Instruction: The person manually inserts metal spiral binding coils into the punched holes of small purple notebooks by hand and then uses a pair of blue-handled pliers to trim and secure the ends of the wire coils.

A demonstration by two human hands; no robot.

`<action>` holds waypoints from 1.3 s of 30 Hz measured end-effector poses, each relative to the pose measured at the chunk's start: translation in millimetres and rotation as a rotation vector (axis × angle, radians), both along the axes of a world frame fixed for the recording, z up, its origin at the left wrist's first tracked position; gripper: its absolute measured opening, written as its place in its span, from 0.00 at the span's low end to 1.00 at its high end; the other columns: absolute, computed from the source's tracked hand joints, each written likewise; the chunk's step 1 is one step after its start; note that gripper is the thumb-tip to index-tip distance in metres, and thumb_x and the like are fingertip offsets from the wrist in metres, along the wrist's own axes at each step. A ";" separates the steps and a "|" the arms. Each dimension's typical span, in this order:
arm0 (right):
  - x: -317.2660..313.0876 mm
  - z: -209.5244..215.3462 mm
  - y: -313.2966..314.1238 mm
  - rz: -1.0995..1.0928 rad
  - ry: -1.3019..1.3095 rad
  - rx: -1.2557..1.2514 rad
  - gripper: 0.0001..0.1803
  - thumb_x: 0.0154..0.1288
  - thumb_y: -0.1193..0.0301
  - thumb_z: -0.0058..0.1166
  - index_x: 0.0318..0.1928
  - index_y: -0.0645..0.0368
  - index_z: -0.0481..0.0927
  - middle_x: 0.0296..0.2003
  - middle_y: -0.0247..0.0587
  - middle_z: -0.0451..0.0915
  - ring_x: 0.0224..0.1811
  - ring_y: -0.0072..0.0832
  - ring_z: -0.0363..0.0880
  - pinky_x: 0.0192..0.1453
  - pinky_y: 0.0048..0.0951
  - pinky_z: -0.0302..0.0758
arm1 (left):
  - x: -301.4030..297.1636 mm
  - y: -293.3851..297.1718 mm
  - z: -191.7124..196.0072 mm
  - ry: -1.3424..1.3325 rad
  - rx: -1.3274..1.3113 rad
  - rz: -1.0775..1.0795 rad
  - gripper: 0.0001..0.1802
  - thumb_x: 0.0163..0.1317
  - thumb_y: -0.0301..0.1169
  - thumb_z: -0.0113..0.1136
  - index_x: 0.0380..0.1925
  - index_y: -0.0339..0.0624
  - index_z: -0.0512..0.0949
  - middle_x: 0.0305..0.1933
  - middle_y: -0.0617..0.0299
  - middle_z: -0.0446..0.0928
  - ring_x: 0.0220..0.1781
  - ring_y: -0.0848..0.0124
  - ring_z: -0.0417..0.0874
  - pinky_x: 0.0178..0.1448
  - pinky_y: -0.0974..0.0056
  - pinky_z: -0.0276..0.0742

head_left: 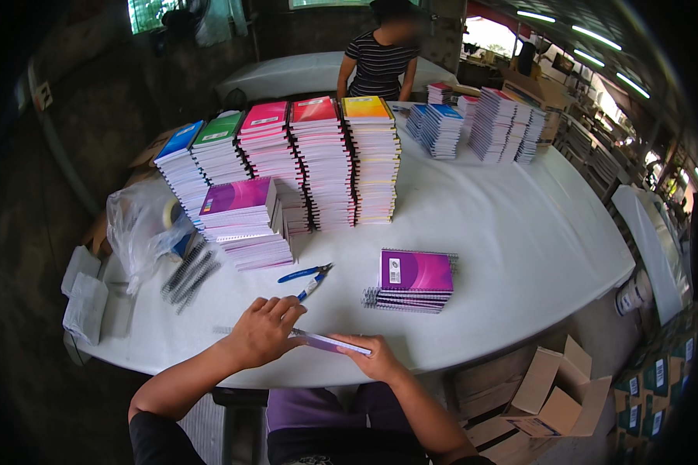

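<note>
My right hand grips a thin purple notebook by its right end, holding it edge-up near the table's front edge. At the notebook's left end, my left hand has its fingers curled around a spiral binding coil, whose faint end sticks out to the left; the grip itself is partly hidden. Just beyond the left hand lie blue-handled pliers. A short stack of purple spiral notebooks sits to the right, coil ends jutting from its sides.
Tall notebook stacks in several colours stand across the white table, with a purple-topped stack before them. Loose coils and a plastic bag lie left. More stacks and a person are beyond; an open carton is lower right.
</note>
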State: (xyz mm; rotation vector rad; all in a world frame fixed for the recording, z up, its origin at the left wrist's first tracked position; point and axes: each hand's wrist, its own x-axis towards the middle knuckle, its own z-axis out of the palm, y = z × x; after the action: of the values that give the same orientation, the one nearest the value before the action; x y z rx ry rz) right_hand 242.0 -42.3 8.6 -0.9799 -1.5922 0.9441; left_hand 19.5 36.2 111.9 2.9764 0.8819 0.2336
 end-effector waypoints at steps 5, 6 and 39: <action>-2.0 0.6 -1.5 -0.005 -0.035 0.005 0.16 0.61 0.79 0.54 0.51 0.58 0.78 0.41 0.44 0.82 0.38 0.28 0.82 0.43 0.25 0.76 | 4.2 -7.3 -13.0 0.069 0.160 -0.002 0.26 0.47 0.44 0.67 0.43 0.41 0.75 0.47 0.54 0.74 0.54 0.57 0.73 0.58 0.53 0.63; -2.9 -0.4 -2.6 -0.015 -0.029 0.034 0.16 0.60 0.79 0.54 0.50 0.59 0.78 0.42 0.44 0.82 0.39 0.29 0.82 0.44 0.25 0.76 | 6.2 -14.0 -19.1 0.036 0.240 0.090 0.33 0.46 0.48 0.66 0.47 0.38 0.72 0.52 0.49 0.70 0.58 0.52 0.69 0.61 0.49 0.59; -44.6 -14.3 -29.0 -0.055 -0.070 0.183 0.33 0.50 0.83 0.50 0.60 0.48 0.70 0.47 0.43 0.79 0.43 0.45 0.79 0.47 0.38 0.75 | -20.4 -68.1 -133.2 -0.254 0.179 -0.209 0.63 0.47 0.75 0.41 0.63 0.23 0.51 0.64 0.21 0.46 0.67 0.26 0.41 0.64 0.28 0.35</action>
State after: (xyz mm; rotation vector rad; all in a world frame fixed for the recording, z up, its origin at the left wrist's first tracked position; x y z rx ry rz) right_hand 197.4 -71.3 -5.7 -0.9327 -1.6697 0.7196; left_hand -0.9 -31.9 -21.3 3.0718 0.5452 0.6976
